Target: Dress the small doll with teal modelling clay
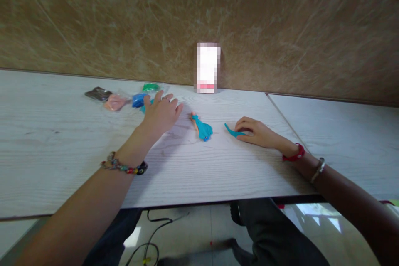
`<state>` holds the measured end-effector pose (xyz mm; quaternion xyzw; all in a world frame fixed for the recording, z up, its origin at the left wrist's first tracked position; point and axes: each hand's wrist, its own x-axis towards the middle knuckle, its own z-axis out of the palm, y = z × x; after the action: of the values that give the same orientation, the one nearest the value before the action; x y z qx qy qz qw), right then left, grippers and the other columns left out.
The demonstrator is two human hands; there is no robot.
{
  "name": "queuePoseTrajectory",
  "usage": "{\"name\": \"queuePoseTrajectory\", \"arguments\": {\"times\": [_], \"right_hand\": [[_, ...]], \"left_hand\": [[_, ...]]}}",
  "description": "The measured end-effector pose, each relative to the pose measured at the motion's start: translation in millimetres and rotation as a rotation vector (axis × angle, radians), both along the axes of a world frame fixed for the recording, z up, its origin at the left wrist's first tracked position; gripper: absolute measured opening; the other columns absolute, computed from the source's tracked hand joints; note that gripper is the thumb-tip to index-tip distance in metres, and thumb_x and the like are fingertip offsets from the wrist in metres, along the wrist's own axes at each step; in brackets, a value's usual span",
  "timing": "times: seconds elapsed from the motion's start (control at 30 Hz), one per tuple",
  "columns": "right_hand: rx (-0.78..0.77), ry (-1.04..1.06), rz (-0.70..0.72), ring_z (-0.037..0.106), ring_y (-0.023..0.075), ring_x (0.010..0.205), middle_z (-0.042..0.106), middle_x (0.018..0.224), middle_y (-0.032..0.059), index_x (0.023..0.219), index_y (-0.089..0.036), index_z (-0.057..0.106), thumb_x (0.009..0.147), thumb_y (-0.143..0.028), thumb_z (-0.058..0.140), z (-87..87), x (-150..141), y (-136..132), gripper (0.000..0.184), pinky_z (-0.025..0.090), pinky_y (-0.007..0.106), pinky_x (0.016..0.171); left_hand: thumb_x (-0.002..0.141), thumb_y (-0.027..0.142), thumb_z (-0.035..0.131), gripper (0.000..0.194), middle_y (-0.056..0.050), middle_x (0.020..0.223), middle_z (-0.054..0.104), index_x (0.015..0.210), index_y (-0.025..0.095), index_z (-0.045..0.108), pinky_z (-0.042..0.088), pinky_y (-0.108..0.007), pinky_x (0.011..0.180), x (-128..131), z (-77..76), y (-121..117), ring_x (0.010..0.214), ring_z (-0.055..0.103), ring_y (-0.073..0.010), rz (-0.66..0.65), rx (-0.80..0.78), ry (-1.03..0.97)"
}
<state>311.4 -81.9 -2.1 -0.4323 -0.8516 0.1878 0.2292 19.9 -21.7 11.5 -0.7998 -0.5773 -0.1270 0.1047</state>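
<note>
Across the pale wood-grain tabletop (187, 174), the person's left hand (162, 112) reaches to ten o'clock of the turquoise-and-peach piece (203, 129), palm down, fingers loosely spread; whether it touches the teal packet (143, 109) beneath, one cannot tell. The right hand (257, 134) lies at three o'clock, thumb and fingers narrowed on a turquoise strip (231, 131). A low sweep of the left forearm would likely drag the piece or smear it, and too firm a right-hand pinch could flatten or tear the strip, as both seem soft. The piece lies flat near the middle, narrow at eleven o'clock, flaring toward five, with peach along its left edge and a darker blue dab at its wide end. The strip looks smooth and slightly curved, its free tip pointing to ten o'clock.
</note>
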Motion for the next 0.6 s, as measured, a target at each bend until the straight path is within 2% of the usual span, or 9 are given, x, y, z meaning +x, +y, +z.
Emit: {"name": "queuePoseTrajectory", "arguments": {"times": [0.17,0.27,0.37,0.47,0.53,0.6], "right_hand": [[-0.265,0.063,-0.225,0.055,0.012,0.064,0.061,0.07,0.0008,0.076,-0.017,0.063,0.068,-0.027,0.062,10.9,-7.4,0.1,0.013,0.045,0.026,0.062],[-0.441,0.27,-0.342,0.054,0.0104,0.058,0.06,0.062,-0.0013,0.072,-0.016,0.062,0.062,-0.025,0.066,15.6,-22.1,1.3,0.014,0.043,0.024,0.056],[-0.548,0.483,-0.416,0.05,0.0079,0.051,0.059,0.058,-0.002,0.069,-0.015,0.06,0.061,-0.022,0.067,17.8,-48.6,1.8,0.013,0.04,0.022,0.05],[-0.612,0.578,-0.396,0.05,0.0069,0.05,0.059,0.056,-0.0014,0.066,-0.015,0.06,0.061,-0.018,0.068,19.6,-80.8,0.9,0.01,0.039,0.02,0.048],[-0.624,0.602,-0.366,0.051,0.0067,0.049,0.06,0.056,-0.0012,0.065,-0.014,0.06,0.062,-0.014,0.067,21.1,-99.7,0.6,0.007,0.039,0.02,0.048],[-0.626,0.608,-0.353,0.052,0.0071,0.049,0.06,0.055,-0.0015,0.065,-0.014,0.061,0.063,-0.011,0.065,22.2,-113.5,1.3,0.006,0.04,0.021,0.048]], "left_hand": [[0.091,0.032,0.028,0.041,-0.014,0.128,0.051,0.108,0.014,0.062,0.018,-0.057,0.098,3.1,1.1,-3.4,0.127,0.03,-0.0339,-0.037,0.019,-0.064],[0.09,0.029,0.031,0.037,-0.012,0.123,0.055,0.101,0.016,0.063,0.024,-0.051,0.098,7.7,5.2,0.0,0.122,0.039,-0.0301,-0.118,-0.053,-0.193],[0.088,0.031,0.033,0.036,-0.01,0.106,0.064,0.093,0.014,0.064,0.037,-0.036,0.089,10.9,11.3,4.8,0.103,0.054,-0.0213,-0.277,-0.267,-0.448],[0.085,0.035,0.038,0.033,-0.007,0.091,0.066,0.088,0.013,0.063,0.041,-0.028,0.08,11.3,18.2,3.8,0.087,0.058,-0.0159,-0.401,-0.513,-0.7],[0.082,0.033,0.046,0.027,-0.006,0.09,0.066,0.089,0.012,0.062,0.041,-0.025,0.076,10.2,22.7,-0.3,0.084,0.058,-0.0142,-0.427,-0.642,-0.781],[0.077,0.029,0.054,0.025,-0.005,0.089,0.065,0.094,0.012,0.061,0.039,-0.023,0.068,8.6,26.7,-4.9,0.081,0.058,-0.0134,-0.387,-0.74,-0.826]]}}
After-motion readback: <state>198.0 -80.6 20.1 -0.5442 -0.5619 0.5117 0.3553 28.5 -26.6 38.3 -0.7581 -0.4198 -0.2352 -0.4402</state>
